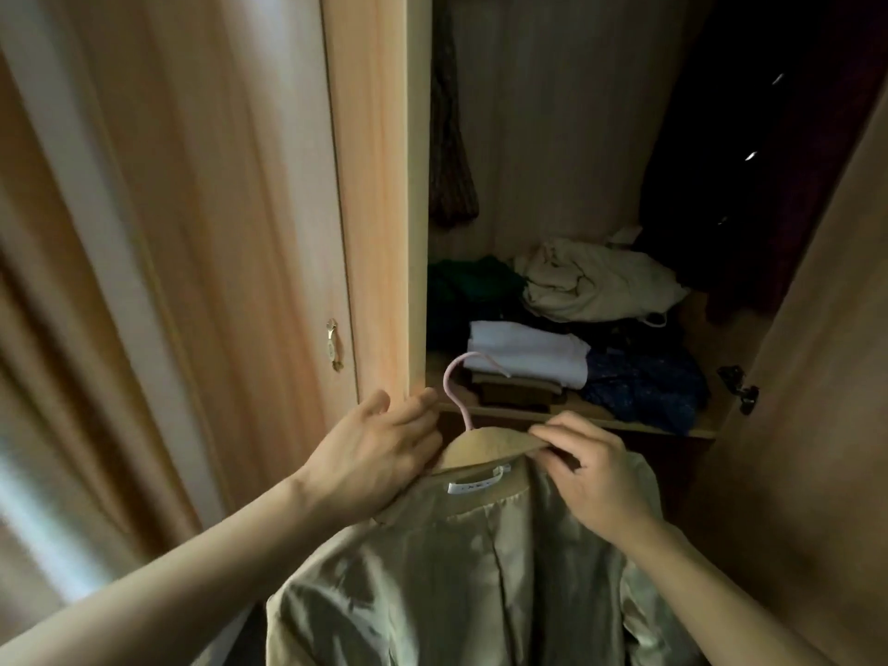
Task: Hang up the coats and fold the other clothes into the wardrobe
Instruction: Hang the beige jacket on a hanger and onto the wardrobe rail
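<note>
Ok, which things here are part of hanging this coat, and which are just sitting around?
In play:
beige coat
wooden hanger with pink hook
left hand on the coat's shoulder
right hand pinching the hanger's end

Just sitting there:
folded white top
crumpled cream garment
blue patterned cloth
door handle

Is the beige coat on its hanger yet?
On, it seems: the beige coat's collar drapes over the wooden hanger with the pink hook, steadied by both hands; its shoulders are hidden.
</note>
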A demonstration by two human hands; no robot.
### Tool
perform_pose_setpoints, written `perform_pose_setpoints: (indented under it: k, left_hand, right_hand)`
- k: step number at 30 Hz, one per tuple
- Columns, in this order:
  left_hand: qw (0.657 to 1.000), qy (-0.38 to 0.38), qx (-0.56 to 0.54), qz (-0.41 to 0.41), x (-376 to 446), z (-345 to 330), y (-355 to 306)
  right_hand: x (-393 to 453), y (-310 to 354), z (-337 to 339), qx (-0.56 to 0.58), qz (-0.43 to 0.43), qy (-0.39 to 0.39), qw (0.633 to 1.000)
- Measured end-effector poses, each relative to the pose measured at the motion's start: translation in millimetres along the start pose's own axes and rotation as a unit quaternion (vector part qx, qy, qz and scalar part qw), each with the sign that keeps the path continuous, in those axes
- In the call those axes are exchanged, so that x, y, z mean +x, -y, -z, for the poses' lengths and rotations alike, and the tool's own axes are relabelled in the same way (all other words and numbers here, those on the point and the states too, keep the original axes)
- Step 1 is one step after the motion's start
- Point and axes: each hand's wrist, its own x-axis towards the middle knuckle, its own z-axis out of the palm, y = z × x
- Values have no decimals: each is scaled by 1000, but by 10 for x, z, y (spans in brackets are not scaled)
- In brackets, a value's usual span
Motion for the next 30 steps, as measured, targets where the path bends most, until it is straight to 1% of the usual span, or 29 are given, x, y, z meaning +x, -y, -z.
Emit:
perform_pose_setpoints:
  k: [4, 10, 13, 17, 19, 22, 24, 27, 30]
  left_hand:
    - [999, 7, 5, 49, -476, 154, 144]
    - [984, 27, 11, 175, -973, 279, 350]
    - [980, 40, 14, 195, -1233, 260, 504]
    - [960, 69, 7, 272, -1458, 272, 685]
    - [961, 79, 9, 264, -1446, 252, 632]
    - [969, 58, 8, 240, -1319, 267, 493]
    - [967, 43, 0, 250, -1260, 268, 463]
    - [961, 41, -6, 275, -1249, 244, 475]
    - [968, 39, 5, 248, -1267, 252, 476]
  right_hand:
    - [138, 219, -244, 26, 24, 4, 999]
    - [334, 556, -557, 58, 49, 22, 997]
    - [385, 695, -636, 63, 54, 30, 996]
    - [395, 796, -675, 62, 55, 33, 996]
    - [386, 795, -673, 59, 49, 31, 997]
    - [383, 750, -649, 54, 39, 23, 998]
    - [371, 719, -624, 54, 34, 15, 998]
    - [341, 679, -583, 50, 34, -5, 998]
    - [322, 632, -550, 43, 36, -18, 998]
